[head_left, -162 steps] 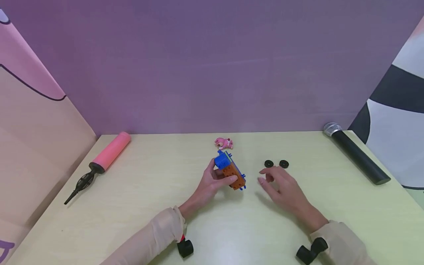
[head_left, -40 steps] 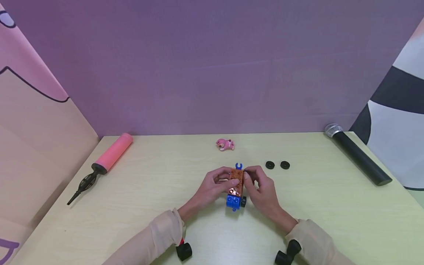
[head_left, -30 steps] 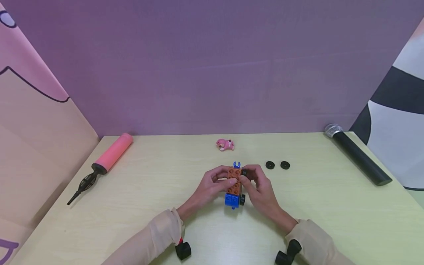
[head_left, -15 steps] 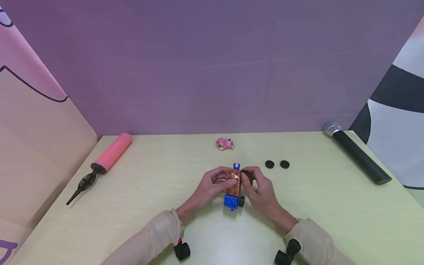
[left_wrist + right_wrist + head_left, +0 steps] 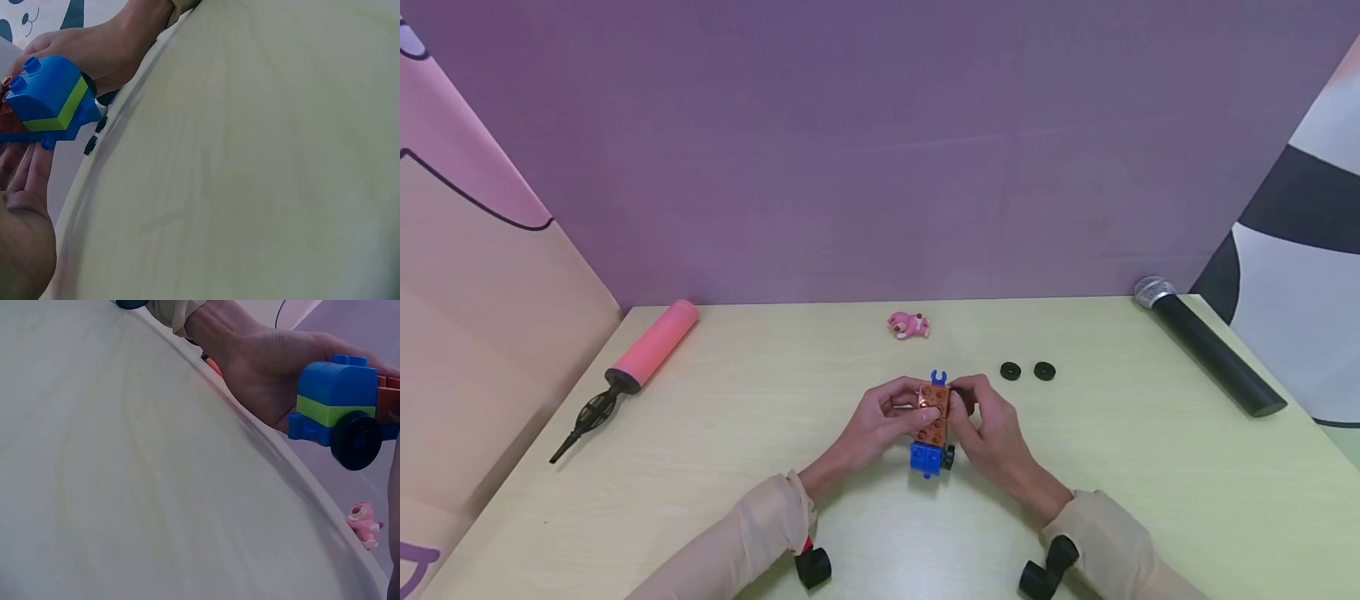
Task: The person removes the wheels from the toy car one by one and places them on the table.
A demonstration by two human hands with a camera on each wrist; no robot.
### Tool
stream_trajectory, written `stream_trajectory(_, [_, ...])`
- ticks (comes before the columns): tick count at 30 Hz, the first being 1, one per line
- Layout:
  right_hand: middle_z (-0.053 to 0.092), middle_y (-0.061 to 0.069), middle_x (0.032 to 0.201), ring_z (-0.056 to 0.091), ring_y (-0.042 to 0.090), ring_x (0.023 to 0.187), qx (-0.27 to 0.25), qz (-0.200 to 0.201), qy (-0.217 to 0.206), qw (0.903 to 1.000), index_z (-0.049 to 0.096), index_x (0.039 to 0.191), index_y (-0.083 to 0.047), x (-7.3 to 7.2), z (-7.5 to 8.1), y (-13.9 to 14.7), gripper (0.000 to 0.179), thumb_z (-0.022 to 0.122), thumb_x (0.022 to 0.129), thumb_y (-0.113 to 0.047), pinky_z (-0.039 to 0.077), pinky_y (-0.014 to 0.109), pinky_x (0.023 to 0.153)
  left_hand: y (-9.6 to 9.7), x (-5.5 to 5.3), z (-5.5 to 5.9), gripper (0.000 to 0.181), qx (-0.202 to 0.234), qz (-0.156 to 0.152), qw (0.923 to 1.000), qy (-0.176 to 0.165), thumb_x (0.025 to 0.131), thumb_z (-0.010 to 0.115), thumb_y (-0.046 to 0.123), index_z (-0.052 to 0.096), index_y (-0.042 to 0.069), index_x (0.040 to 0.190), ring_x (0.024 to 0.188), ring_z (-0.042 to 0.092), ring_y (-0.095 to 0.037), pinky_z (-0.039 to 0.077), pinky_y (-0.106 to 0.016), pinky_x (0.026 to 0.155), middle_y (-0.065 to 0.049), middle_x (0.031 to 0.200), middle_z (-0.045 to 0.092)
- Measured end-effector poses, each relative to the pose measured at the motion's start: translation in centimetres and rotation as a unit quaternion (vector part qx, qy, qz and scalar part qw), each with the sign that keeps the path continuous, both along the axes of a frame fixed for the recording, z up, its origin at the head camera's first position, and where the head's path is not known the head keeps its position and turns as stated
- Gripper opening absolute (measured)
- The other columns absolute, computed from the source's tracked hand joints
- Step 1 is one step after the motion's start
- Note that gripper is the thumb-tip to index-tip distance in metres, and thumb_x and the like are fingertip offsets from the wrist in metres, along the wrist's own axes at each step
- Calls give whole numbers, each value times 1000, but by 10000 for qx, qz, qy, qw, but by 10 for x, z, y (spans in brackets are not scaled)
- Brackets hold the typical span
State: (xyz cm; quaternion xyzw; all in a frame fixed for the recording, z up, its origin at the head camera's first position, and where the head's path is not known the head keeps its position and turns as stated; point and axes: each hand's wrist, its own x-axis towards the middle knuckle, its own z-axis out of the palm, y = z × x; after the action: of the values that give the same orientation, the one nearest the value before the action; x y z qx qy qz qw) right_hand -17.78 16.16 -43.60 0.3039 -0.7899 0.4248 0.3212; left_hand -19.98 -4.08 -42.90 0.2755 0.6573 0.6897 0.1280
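A toy block truck (image 5: pixel 932 425), orange studded bed with a blue cab toward me, is gripped by my left hand (image 5: pixel 883 417), thumb on top. My right hand (image 5: pixel 992 427) pinches at the truck's far right side, where dark wheel parts are mostly hidden by the fingers. One black wheel (image 5: pixel 356 440) sits beside the cab on that side. The left wrist view shows the blue cab (image 5: pixel 47 90) above a lime-green layer and blue base. Two loose black wheels (image 5: pixel 1011 371) lie on the table beyond my right hand.
A pink bear figurine (image 5: pixel 908 325) lies near the table's back edge. A pink hand pump (image 5: pixel 655 346) with black nozzle is at left, a microphone (image 5: pixel 1213 354) at right. A purple panel (image 5: pixel 880 150) stands behind the table (image 5: pixel 760 375).
Since the oldest frame, the truck has turned so its cab faces me, and my right hand has moved left onto it. In the last second the hands have shifted only slightly.
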Motion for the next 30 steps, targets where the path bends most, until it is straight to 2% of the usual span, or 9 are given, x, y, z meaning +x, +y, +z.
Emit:
stream_trajectory(6, [71,9,104,65,15,89,-501,226,-754,9956,57,121,3,2,2,-2,23,55,99,8,53,20,82,-3,-2,2,44,-15,87,10000,37,102,67,28,61,1,136,92,73,-22,59,-35,87,-14,112,73])
stream_trajectory(9, [71,10,105,67,13,90,-653,317,-876,9935,58,119,2,2,4,-3,23,56,98,11,55,21,82,-3,-2,2,45,-54,130,9999,48,102,67,30,61,1,136,93,72,-23,58,-36,89,-14,113,73])
stream_trajectory(16, [68,3,88,59,12,74,-538,277,-287,9978,60,111,2,1,3,-2,23,61,91,13,48,22,63,-3,1,3,52,-116,169,9997,92,101,68,37,61,0,137,94,71,-19,57,-35,89,-14,113,73])
stream_trajectory(19, [67,2,87,57,11,72,-429,269,-125,9986,59,109,2,-1,2,0,21,60,89,11,47,24,59,-2,2,2,51,-142,163,9997,130,101,68,36,61,0,136,95,71,-18,57,-34,90,-13,112,73])
stream_trajectory(24, [63,1,83,54,12,69,-206,206,104,9995,59,105,2,-3,1,2,17,62,88,5,46,26,56,-3,1,3,43,-182,221,9995,91,100,68,30,64,1,133,96,70,-20,56,-34,91,-10,110,73])
stream_trajectory(30, [63,0,83,56,13,72,-306,205,17,9993,62,112,2,-3,1,5,17,65,99,-9,46,23,63,-5,-2,3,42,-106,300,9995,79,100,69,30,64,1,131,97,71,-21,55,-35,94,-10,109,73])
